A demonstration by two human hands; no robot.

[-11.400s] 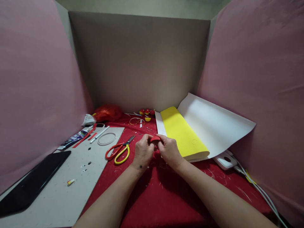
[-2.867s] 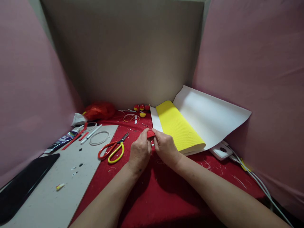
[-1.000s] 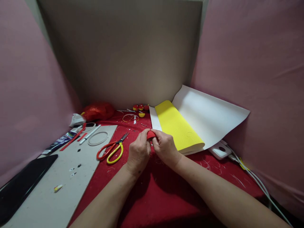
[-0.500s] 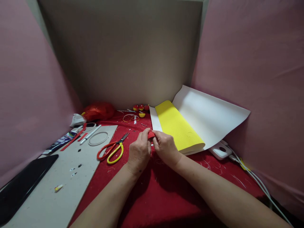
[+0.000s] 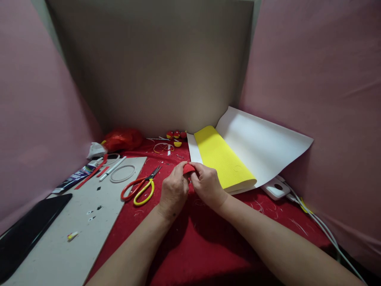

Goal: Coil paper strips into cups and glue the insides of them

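Observation:
A small red piece of corrugated paper (image 5: 188, 169), ridged and curved, is pinched between my two hands above the red cloth (image 5: 205, 246). My left hand (image 5: 175, 184) grips its left side with closed fingers. On its right side, my right hand (image 5: 205, 180) is closed as well; the fingertips partly hide the piece. Scissors (image 5: 143, 186) with one red and one yellow handle lie left of my left hand, blades slightly apart. Just beyond my right hand, a folded sheet of yellow corrugated paper (image 5: 223, 159) rests on a large white sheet (image 5: 264, 143).
A grey board (image 5: 89, 222) at left bears a black tray-like object (image 5: 32, 234), a glue tube (image 5: 76, 176), a coiled ring (image 5: 122, 173) and scraps. Small red-yellow balls (image 5: 176, 134) and a red plastic bag (image 5: 123, 139) sit at the back. A white power strip (image 5: 275, 188) with cables lies right.
The red piece has turned slightly between my fingers, and more of its ridged face shows. Both hands stay almost in place.

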